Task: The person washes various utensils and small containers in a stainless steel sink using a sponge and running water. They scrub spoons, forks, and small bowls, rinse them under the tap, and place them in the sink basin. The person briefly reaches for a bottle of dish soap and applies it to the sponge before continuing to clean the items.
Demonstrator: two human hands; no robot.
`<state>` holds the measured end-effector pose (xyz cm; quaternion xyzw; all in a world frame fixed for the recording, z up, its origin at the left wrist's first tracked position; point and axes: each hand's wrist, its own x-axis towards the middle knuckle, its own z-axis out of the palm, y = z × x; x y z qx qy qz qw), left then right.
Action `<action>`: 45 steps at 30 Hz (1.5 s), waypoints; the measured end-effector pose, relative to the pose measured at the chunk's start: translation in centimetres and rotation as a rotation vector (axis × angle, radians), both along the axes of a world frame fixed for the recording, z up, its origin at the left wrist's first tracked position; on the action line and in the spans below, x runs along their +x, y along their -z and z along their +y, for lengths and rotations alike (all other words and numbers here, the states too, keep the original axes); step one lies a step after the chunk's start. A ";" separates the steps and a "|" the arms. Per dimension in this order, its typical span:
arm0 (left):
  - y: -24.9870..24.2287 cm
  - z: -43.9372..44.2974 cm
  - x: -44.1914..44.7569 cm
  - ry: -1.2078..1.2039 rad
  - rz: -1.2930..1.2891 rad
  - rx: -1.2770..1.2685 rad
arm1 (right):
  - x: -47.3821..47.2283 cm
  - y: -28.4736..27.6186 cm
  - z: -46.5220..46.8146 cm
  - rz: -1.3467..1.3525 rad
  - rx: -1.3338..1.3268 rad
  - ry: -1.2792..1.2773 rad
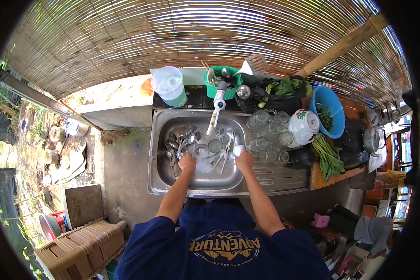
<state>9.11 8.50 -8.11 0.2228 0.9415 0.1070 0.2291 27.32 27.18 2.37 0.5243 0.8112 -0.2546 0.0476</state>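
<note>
Both of my hands are over the stainless steel sink basin [196, 183]. My left hand [187, 162] is at the left-middle of the basin, against a bunch of spoons and forks [173, 145]; whether it grips one is unclear. My right hand [244, 159] is closed around a whitish, foamy thing [238, 150], perhaps a sponge, near the basin's right edge. Between the hands lie a drinking glass [215, 146], more cutlery [218, 161] and suds. Above the basin juts the faucet [213, 122], its spout pointing down into it.
Several glass mugs [259, 119] and a floral white bowl [303, 127] crowd the drainboard [276, 178]. Behind the sink stand a green cutlery basket [215, 91] and a translucent bucket [169, 87]. Farther right are a blue basin [337, 115], leafy greens [327, 157] and a kettle [371, 140]. Another person [371, 231] is at lower right.
</note>
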 end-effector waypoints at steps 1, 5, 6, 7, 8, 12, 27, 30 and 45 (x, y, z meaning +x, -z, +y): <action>0.2 0.3 0.1 0.003 0.019 -0.037 | -0.3 -0.3 0.3 -0.047 0.019 -0.017; 0.8 1.3 -0.2 0.097 0.091 -0.145 | -0.1 -2.7 0.4 0.009 0.100 0.020; 0.9 1.6 -0.4 0.071 0.089 -0.150 | 0.1 -3.2 0.5 0.037 0.076 0.050; 1.0 1.7 -0.3 0.079 0.117 -0.152 | 0.5 -3.5 0.3 0.040 0.074 0.053; 1.1 1.7 -0.3 0.090 0.104 -0.166 | 0.8 -3.7 0.2 0.057 0.080 0.054; 1.3 1.0 -0.5 0.095 0.004 -0.116 | 2.4 -3.3 -0.8 0.126 0.152 -0.020; -17.9 -8.6 -0.3 -0.337 -0.922 1.112 | -7.6 -7.6 -12.0 0.943 -0.848 0.183; -19.8 -9.2 -0.1 -0.151 -0.818 1.033 | -12.8 -10.0 -12.8 1.318 -0.937 0.263; -25.3 -7.3 -2.3 0.077 -0.546 1.097 | -16.3 -15.9 -13.3 1.470 -0.410 0.282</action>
